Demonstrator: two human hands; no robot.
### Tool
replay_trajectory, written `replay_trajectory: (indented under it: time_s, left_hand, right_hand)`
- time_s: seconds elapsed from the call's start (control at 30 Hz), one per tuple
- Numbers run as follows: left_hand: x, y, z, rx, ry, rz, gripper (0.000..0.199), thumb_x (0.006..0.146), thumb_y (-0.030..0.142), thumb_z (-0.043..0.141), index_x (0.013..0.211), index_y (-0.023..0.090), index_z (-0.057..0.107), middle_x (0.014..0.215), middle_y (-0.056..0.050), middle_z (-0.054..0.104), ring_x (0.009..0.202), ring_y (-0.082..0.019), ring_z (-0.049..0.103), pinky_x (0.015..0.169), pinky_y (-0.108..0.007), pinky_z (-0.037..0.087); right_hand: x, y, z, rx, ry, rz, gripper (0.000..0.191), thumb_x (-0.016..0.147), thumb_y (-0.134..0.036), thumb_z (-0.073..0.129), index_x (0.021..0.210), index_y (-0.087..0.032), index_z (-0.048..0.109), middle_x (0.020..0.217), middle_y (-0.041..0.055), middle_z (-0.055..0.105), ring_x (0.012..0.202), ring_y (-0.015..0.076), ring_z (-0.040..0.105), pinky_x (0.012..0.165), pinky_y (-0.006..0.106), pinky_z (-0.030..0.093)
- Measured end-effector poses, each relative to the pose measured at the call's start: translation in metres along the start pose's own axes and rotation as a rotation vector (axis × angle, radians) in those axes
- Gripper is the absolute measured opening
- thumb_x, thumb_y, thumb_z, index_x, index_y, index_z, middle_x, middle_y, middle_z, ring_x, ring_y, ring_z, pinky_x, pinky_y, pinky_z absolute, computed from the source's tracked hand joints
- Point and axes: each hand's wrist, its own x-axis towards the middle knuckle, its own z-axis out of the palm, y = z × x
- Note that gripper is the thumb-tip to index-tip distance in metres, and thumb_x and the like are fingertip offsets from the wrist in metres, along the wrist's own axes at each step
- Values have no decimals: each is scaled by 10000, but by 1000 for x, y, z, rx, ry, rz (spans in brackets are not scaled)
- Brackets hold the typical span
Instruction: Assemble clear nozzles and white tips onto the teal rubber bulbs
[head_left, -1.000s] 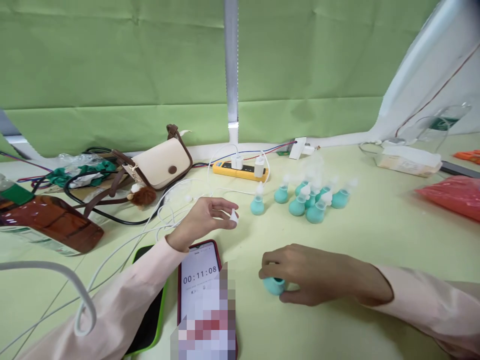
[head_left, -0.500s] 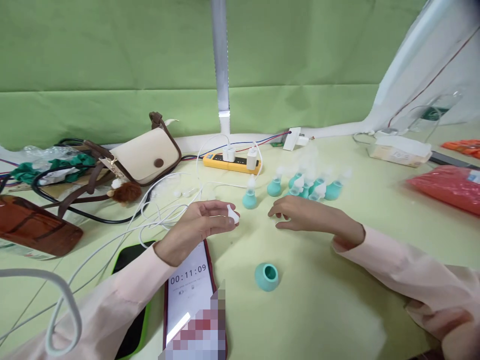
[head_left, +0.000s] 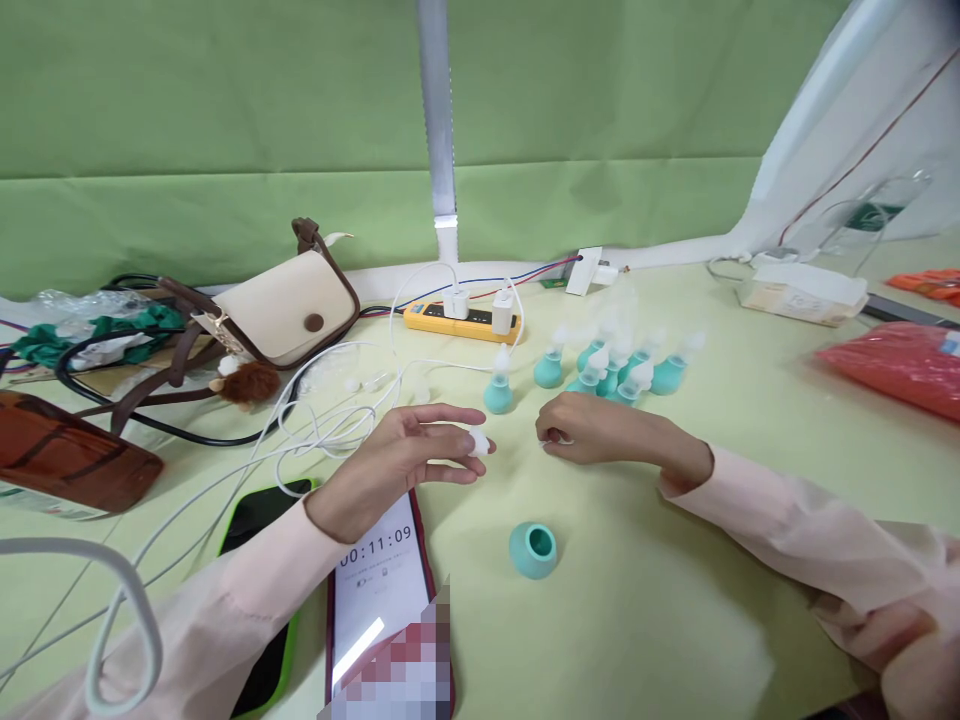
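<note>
My left hand (head_left: 420, 448) pinches a small white piece (head_left: 478, 443) between its fingertips, above the table left of centre. Across from it, my right hand (head_left: 592, 428) is closed, and a thin whitish bit shows at its fingertips, too small to make out. An open teal bulb (head_left: 533, 551) lies on the table below and between the hands, its dark hole facing up and to the right. Beyond the hands stands a teal bulb with a clear tip (head_left: 498, 392). Several more such teal bulbs (head_left: 548, 369) stand behind my right hand.
Two phones lie at the front left, one showing a timer (head_left: 382, 590), one green-edged (head_left: 255, 660). White cables (head_left: 322, 430) spread left. Farther back are a cream bag (head_left: 281, 310), a yellow power strip (head_left: 427, 320) and, right, a red plastic packet (head_left: 892, 370).
The fingers of my right hand have closed, with a thin whitish bit now at their tips. The white piece in my left hand has turned and moved slightly right.
</note>
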Motion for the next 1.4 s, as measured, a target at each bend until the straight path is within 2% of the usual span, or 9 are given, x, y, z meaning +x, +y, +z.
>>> replay_trajectory:
  time_s: [0.3,0.5,0.67,0.73,0.83,0.93,1.07,1.27,1.4]
  left_hand:
    - [-8,22,-12,15,265,209,521,685,157,683,1177,202,520,751,-15,688,647,-119,619,640,-242,518]
    - [-17,45,-35,40,478,488,191,644,73,566,817,149,600,800,0,595,690,-105,581,607,-207,492]
    - [1,43,-68,234,434,333,136,823,128,453,706,140,521,672,28,499,518,-61,482,463,-192,418]
    - [10,42,-83,409,433,231,205,867,303,511,971,133,559,880,-28,594,684,-118,579,584,-277,499]
    - [16,38,-94,721,525,201,240,848,321,536,1003,140,571,961,-54,601,814,-173,600,685,-335,508]
    - [18,32,-80,1072,603,268,215,825,320,555,971,167,592,990,-62,587,957,-235,563,795,-368,469]
    - [32,21,-49,1431,432,233,318,851,324,533,1124,162,524,1133,-80,556,973,-216,565,815,-435,472]
    - [62,17,-42,1647,320,106,317,859,311,525,1137,159,515,1136,-87,554,957,-213,575,780,-415,495]
    - [44,14,-27,1684,282,107,316,860,310,524,1135,156,515,1132,-88,556,952,-212,576,778,-415,495]
  right_hand:
    - [-1,-6,-3,42,-6,-14,94,731,-138,435,655,-172,479,643,21,516,577,130,421,520,256,277]
    - [-2,-6,-2,57,-5,-19,101,730,-142,435,649,-180,481,645,27,513,587,146,435,513,274,270]
    - [-2,-6,-1,63,-12,-26,102,736,-142,429,647,-177,465,650,22,510,582,138,424,515,268,281]
    - [-2,-7,-1,64,-12,-29,102,737,-142,429,648,-175,463,650,22,510,582,136,421,518,267,286]
    - [-2,-7,-1,67,-13,-30,94,731,-141,436,648,-173,466,647,18,511,571,129,415,512,262,286]
    - [-1,-6,-1,70,-17,-31,91,727,-137,438,651,-174,472,637,10,507,567,124,415,507,256,282]
    - [-1,-6,0,72,-18,-33,92,728,-135,444,653,-175,478,634,11,506,562,125,408,504,258,268]
    - [-1,-8,0,81,-26,-49,94,728,-139,447,682,-171,522,646,18,523,570,130,429,507,247,266]
    - [0,-7,1,101,-20,-55,133,749,-173,460,801,-169,582,673,23,554,614,146,477,519,240,287]
